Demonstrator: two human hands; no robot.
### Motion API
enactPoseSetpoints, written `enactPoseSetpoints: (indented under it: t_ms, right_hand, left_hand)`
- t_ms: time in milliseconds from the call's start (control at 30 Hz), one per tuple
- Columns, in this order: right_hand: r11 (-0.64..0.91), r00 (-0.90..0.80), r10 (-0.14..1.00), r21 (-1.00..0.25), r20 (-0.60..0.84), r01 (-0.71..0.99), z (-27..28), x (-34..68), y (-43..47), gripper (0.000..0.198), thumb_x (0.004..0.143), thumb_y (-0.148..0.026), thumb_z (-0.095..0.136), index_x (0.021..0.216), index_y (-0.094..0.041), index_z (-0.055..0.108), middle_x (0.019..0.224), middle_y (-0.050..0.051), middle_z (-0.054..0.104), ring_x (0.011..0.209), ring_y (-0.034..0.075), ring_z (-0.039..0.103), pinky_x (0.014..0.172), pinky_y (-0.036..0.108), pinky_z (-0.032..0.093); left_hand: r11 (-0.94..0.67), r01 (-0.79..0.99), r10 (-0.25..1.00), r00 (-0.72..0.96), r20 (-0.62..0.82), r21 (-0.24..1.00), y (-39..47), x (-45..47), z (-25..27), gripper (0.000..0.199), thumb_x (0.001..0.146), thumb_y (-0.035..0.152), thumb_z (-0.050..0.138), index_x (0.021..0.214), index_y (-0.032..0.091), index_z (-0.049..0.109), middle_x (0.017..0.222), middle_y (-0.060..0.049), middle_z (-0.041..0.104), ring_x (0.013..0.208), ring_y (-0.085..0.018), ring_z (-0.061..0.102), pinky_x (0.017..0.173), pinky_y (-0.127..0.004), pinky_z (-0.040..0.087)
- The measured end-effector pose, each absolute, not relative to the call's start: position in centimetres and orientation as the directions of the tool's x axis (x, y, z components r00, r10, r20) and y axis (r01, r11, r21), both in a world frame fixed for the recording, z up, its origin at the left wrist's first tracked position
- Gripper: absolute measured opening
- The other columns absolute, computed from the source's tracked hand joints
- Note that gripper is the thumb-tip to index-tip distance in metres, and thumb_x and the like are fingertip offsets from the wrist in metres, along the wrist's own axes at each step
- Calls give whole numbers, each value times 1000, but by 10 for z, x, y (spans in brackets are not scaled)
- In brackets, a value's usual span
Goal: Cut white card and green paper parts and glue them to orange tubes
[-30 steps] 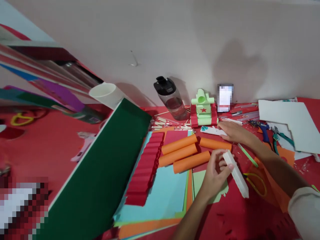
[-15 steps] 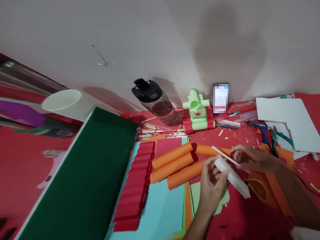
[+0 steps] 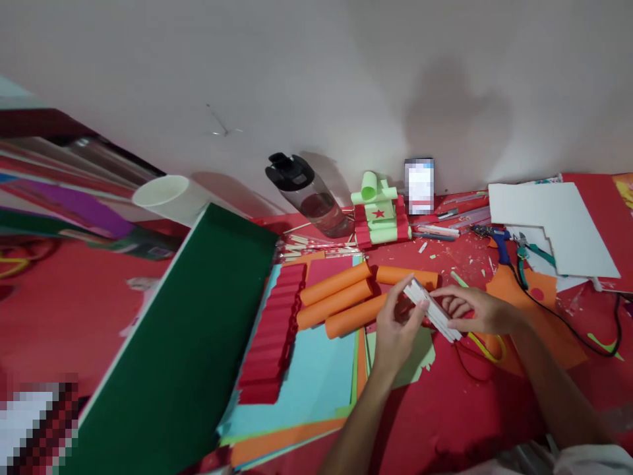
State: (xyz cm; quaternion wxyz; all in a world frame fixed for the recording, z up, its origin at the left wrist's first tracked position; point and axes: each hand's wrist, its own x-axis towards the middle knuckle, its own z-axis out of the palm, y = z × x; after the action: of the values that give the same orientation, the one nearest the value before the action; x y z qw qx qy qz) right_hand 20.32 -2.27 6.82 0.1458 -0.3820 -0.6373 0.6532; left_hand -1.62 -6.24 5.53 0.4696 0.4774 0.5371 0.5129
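Observation:
A small bundle of thin white strips [image 3: 433,310], laid side by side, is tilted above the red table. My left hand [image 3: 397,333] is closed around its left side, thumb on top. At the other side my right hand [image 3: 482,311] pinches the edge of the bundle with thumb and forefinger, pressing a white strip against it. Orange paper tubes [image 3: 339,305] lie just left of and behind my hands. Below the bundle are a torn pale green sheet [image 3: 410,359] and a yellow loop handle [image 3: 497,351], partly hidden by my right hand.
A green board [image 3: 182,343] leans at left beside stacked coloured paper [image 3: 321,376] and red corrugated paper [image 3: 271,336]. Along the wall stand a bottle [image 3: 319,204], a green paper model [image 3: 383,214] and a phone [image 3: 419,188]. A glue gun [image 3: 500,244], pliers [image 3: 539,254] and white board [image 3: 558,224] lie right.
My right hand has brought the loose white strip from beside the bundle onto it. The bundle has turned to show its flat strips. The view has shifted to the right.

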Motion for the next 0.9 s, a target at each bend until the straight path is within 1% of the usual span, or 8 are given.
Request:
enactPoseSetpoints:
  t_ms: [133, 233, 300, 400, 567, 667, 733, 900]
  right_hand:
    - [-28, -622, 759, -963, -194, 267, 54, 202, -26, 57, 90, -31, 75, 143, -32, 57, 123, 7, 72, 112, 21, 72, 100, 41, 59]
    - [95, -508, 859, -956, -63, 279, 49, 200, -27, 53, 88, -28, 76, 138, -33, 59, 136, 7, 69, 124, 24, 69, 110, 46, 53]
    - [163, -464, 886, -937, 1, 308, 49, 201, -26, 53, 87, -27, 76, 137, -33, 58, 136, 6, 70, 126, 24, 68, 110, 47, 53]
    - [216, -437, 899, -905, 37, 368, 51, 206, -23, 52, 87, -25, 73, 137, -32, 60, 129, 7, 74, 121, 26, 70, 106, 48, 54]
    - [283, -404, 911, -841, 85, 461, 55, 218, -19, 49, 88, -24, 71, 136, -31, 64, 125, 8, 76, 115, 28, 71, 101, 47, 55]
    - [332, -433, 895, -807, 107, 488, 54, 222, -16, 44, 91, -24, 68, 134, -28, 66, 125, 9, 76, 112, 28, 72, 98, 44, 54]
    - [322, -449, 891, -790, 66, 522, 51, 223, -15, 40, 91, -23, 68, 131, -25, 69, 119, 10, 78, 105, 28, 73, 93, 41, 55]
    - [300, -469, 883, -773, 4, 559, 46, 221, -15, 36, 92, -22, 66, 128, -25, 70, 117, 9, 79, 99, 27, 74, 84, 34, 54]
  left_hand:
    - [-141, 136, 985, -84, 153, 981, -60, -15, 47, 41, 93, 38, 71, 131, 24, 67, 129, -10, 71, 114, -23, 70, 100, -37, 57]
    - [-358, 272, 932, 40, 361, 893, -50, -13, 40, 42, 93, 37, 71, 134, 26, 67, 127, -10, 73, 114, -23, 69, 103, -39, 56]
    - [-441, 320, 897, 141, 418, 838, -40, -10, 37, 47, 94, 38, 70, 139, 27, 65, 130, -10, 73, 115, -24, 69, 104, -41, 55]
    - [-534, 357, 843, 296, 449, 766, -25, -4, 36, 47, 95, 38, 70, 141, 28, 64, 134, -11, 71, 118, -25, 69, 107, -42, 53]
    - [-646, 311, 756, 386, 529, 697, -10, 5, 40, 51, 97, 39, 68, 146, 29, 60, 128, -11, 73, 115, -23, 69, 103, -40, 54]
    - [-649, 320, 754, 394, 526, 690, -9, 8, 39, 59, 95, 40, 70, 151, 29, 55, 134, -14, 70, 118, -25, 68, 106, -43, 53]
    - [-623, 334, 774, 391, 498, 707, -11, 10, 35, 60, 96, 41, 68, 153, 28, 53, 138, -15, 68, 121, -27, 67, 108, -45, 51]
    - [-570, 393, 816, 374, 442, 721, -14, 9, 28, 59, 98, 42, 66, 153, 28, 52, 131, -14, 70, 116, -26, 68, 106, -43, 53]
